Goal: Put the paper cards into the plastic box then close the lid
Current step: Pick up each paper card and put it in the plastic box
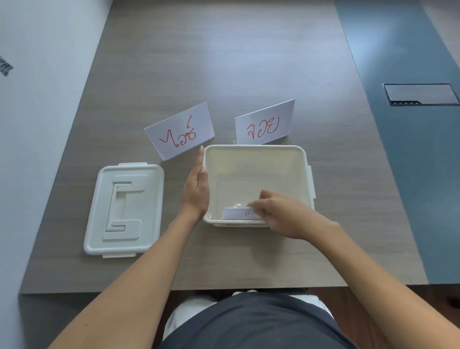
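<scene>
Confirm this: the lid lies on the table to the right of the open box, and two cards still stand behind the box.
Wrong on one point. The head view shows the lid lying to the left of the open box, not the right. Two cards do stand behind it.

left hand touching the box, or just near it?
Touching. Head view: the left hand lies flat against the left wall of the plastic box, fingers along its rim, no gap visible.
</scene>
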